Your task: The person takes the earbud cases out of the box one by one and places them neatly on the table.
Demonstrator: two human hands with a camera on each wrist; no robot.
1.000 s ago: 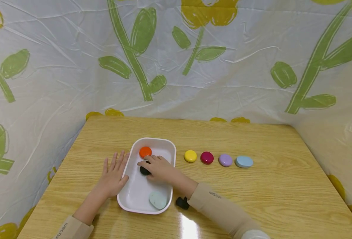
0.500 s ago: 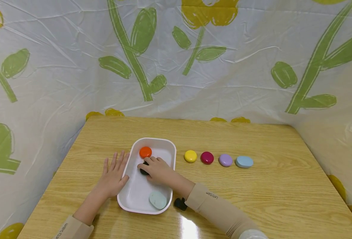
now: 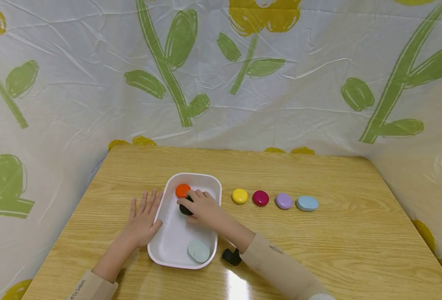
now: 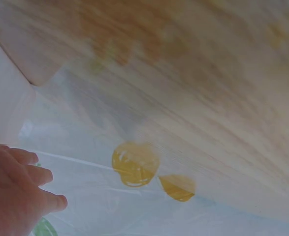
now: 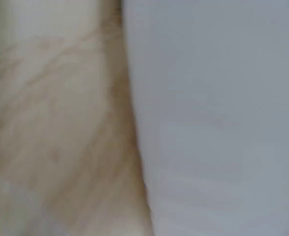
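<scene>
Clasping a black piece (image 3: 186,208), right grip (image 3: 203,209) arches over the tray (image 3: 167,246); left grip (image 3: 141,225) lies splayed.

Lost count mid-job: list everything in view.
Table: one, brown, foreground.
Floral sheet: one, white, behind.
Tray: one, white, on table.
Disc: one, orange, tray's far end.
Held piece: one, black, in tray.
Oval piece: one, pale-green, tray's near end.
Round discs: three, yellow, crimson, lilac, right of tray.
Oblong piece: one, blue, right of discs.
Unidentified object: one, black, beside tray.
Sleeves: two, beige, on forearms.
Left hand: one, at tray's left.
Right hand: one, gripping held piece.
</scene>
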